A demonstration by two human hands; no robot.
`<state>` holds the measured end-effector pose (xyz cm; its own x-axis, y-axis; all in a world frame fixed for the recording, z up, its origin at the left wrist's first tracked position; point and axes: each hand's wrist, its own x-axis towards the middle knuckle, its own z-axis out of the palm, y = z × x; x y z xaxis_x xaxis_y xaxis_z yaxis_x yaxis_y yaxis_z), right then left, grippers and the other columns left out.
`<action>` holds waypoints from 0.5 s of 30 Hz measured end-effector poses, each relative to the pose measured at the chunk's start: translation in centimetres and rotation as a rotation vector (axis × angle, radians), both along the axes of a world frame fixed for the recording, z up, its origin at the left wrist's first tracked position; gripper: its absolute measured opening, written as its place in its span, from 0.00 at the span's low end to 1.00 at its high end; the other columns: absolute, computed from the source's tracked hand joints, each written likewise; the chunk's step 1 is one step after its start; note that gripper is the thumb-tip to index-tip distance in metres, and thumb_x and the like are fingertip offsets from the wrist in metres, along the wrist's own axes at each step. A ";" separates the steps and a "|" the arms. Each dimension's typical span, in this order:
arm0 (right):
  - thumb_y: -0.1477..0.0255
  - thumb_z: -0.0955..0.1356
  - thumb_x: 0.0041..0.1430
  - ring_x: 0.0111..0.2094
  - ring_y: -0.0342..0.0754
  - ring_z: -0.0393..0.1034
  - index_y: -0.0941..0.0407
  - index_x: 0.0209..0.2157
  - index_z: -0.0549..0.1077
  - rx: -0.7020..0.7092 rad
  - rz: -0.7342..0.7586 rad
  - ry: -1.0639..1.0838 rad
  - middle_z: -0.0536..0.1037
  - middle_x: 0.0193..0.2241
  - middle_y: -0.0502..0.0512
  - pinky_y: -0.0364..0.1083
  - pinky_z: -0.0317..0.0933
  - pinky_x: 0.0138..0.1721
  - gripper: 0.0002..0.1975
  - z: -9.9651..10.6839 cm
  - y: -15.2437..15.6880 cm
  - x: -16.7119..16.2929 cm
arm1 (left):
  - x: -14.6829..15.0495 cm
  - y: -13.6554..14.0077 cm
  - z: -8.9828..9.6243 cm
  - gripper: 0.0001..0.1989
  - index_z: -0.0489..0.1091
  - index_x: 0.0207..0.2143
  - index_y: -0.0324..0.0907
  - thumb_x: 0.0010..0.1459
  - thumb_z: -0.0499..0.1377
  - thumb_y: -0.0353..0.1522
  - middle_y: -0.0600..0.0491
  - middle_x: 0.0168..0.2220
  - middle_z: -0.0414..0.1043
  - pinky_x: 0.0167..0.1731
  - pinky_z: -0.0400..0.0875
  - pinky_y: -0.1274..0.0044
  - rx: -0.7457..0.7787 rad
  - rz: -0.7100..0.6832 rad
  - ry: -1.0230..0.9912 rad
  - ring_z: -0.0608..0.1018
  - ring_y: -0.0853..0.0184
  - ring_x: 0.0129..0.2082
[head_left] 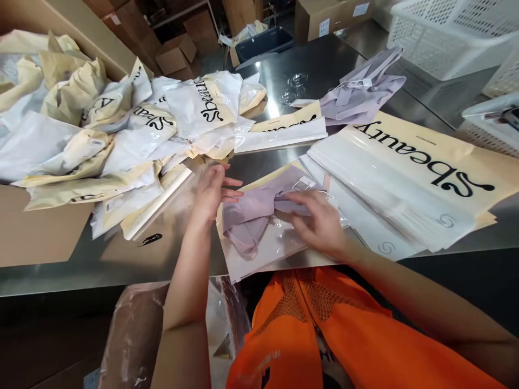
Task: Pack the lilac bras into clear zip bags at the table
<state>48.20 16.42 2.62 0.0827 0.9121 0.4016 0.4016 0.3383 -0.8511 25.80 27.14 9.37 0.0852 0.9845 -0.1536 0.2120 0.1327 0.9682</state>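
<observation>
A lilac garment [249, 210] lies folded on white plastic bags [259, 260] at the table's near edge, a white tag [306, 181] with a string at its far right. My left hand [213, 189] is raised at the garment's left side, fingers spread, with nothing in it. Over the garment's right part is my right hand [318, 219], its fingers stretched across the cloth and the thumb apart. Whether its fingertips press on the cloth, I cannot tell. Right of it lies a stack of cream and white printed bags [405, 183].
Several filled bags [206, 105] are heaped at the left, by a cardboard box [40, 227]. Another lilac garment [352, 100] lies at the back of the metal table [194, 259]. White perforated baskets [446, 48] stand at the far right, and a dark bin [263, 44] is beyond the table.
</observation>
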 end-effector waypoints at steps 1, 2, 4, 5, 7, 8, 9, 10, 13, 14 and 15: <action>0.72 0.71 0.51 0.42 0.52 0.73 0.55 0.46 0.77 -0.197 0.085 0.144 0.77 0.39 0.57 0.54 0.70 0.46 0.18 -1.2 -1.1 -1.1 | -0.5 0.1 -0.3 0.23 0.63 0.53 0.41 0.67 0.49 0.48 0.47 0.35 0.79 0.25 0.76 0.74 0.017 0.030 0.025 0.82 0.62 0.27; 0.72 0.72 0.48 0.39 0.50 0.73 0.55 0.45 0.77 -0.421 0.127 0.358 0.77 0.37 0.55 0.51 0.71 0.43 0.19 -2.3 -2.0 -2.2 | -0.9 0.3 -0.7 0.23 0.64 0.54 0.41 0.67 0.50 0.48 0.47 0.36 0.80 0.28 0.77 0.73 0.048 0.040 0.073 0.83 0.61 0.30; 0.73 0.75 0.44 0.36 0.48 0.74 0.55 0.44 0.75 -0.776 0.066 0.825 0.78 0.36 0.54 0.47 0.71 0.40 0.22 -3.8 -2.7 -4.6 | -1.3 0.6 -1.8 0.21 0.67 0.53 0.43 0.66 0.53 0.46 0.47 0.40 0.80 0.40 0.78 0.69 0.147 0.005 0.241 0.83 0.59 0.41; 0.73 0.76 0.42 0.38 0.47 0.75 0.55 0.43 0.75 -0.862 -0.005 1.010 0.79 0.38 0.53 0.46 0.71 0.41 0.22 -4.1 -2.4 -5.7 | -1.3 0.9 -2.5 0.19 0.69 0.53 0.43 0.65 0.54 0.44 0.46 0.43 0.80 0.47 0.76 0.67 0.199 -0.040 0.342 0.81 0.59 0.47; 0.72 0.76 0.44 0.42 0.46 0.75 0.55 0.41 0.73 -0.859 -0.120 1.212 0.79 0.40 0.53 0.44 0.70 0.46 0.20 -4.2 -0.7 -7.5 | -0.6 1.6 -4.1 0.17 0.72 0.52 0.44 0.66 0.55 0.40 0.46 0.52 0.77 0.58 0.69 0.66 0.249 -0.157 0.501 0.76 0.59 0.56; 0.71 0.75 0.46 0.43 0.46 0.75 0.55 0.39 0.73 -0.820 -0.143 1.248 0.80 0.40 0.53 0.43 0.70 0.47 0.16 -4.1 0.6 -8.2 | 0.0 1.9 -4.9 0.16 0.73 0.51 0.43 0.66 0.54 0.39 0.46 0.55 0.75 0.61 0.66 0.66 0.240 -0.213 0.543 0.75 0.59 0.58; 0.70 0.73 0.50 0.43 0.46 0.76 0.55 0.38 0.72 -0.786 -0.154 1.266 0.80 0.40 0.53 0.43 0.71 0.47 0.13 -3.9 2.1 -8.8 | 0.7 2.1 -5.6 0.17 0.75 0.51 0.43 0.67 0.53 0.38 0.46 0.56 0.75 0.61 0.65 0.67 0.221 -0.263 0.558 0.74 0.60 0.59; 0.69 0.72 0.53 0.42 0.46 0.76 0.55 0.38 0.72 -0.765 -0.178 1.290 0.80 0.39 0.53 0.44 0.71 0.47 0.10 -3.6 3.7 -9.3 | 1.5 2.2 -6.0 0.18 0.76 0.49 0.42 0.68 0.51 0.38 0.46 0.56 0.75 0.61 0.66 0.69 0.195 -0.308 0.559 0.75 0.60 0.58; 0.66 0.65 0.63 0.38 0.47 0.76 0.55 0.36 0.69 -0.747 -0.286 1.327 0.80 0.35 0.54 0.47 0.73 0.43 0.07 -2.8 7.2 -9.8 | 3.5 1.1 -5.8 0.24 0.79 0.45 0.40 0.71 0.45 0.40 0.45 0.50 0.79 0.58 0.69 0.69 0.169 -0.372 0.557 0.78 0.59 0.54; 0.65 0.64 0.64 0.38 0.48 0.77 0.54 0.36 0.68 -0.738 -0.308 1.326 0.80 0.34 0.54 0.48 0.74 0.43 0.08 -2.6 7.8 -9.5 | 3.8 0.2 -5.1 0.25 0.79 0.45 0.40 0.71 0.43 0.40 0.45 0.50 0.79 0.58 0.69 0.68 0.194 -0.380 0.554 0.78 0.59 0.54; 0.64 0.63 0.65 0.38 0.48 0.77 0.54 0.36 0.68 -0.721 -0.309 1.320 0.80 0.32 0.54 0.48 0.74 0.42 0.09 -2.4 7.9 -8.8 | 3.9 -1.0 -4.2 0.26 0.79 0.46 0.40 0.71 0.43 0.41 0.45 0.51 0.79 0.58 0.68 0.67 0.234 -0.377 0.544 0.77 0.58 0.55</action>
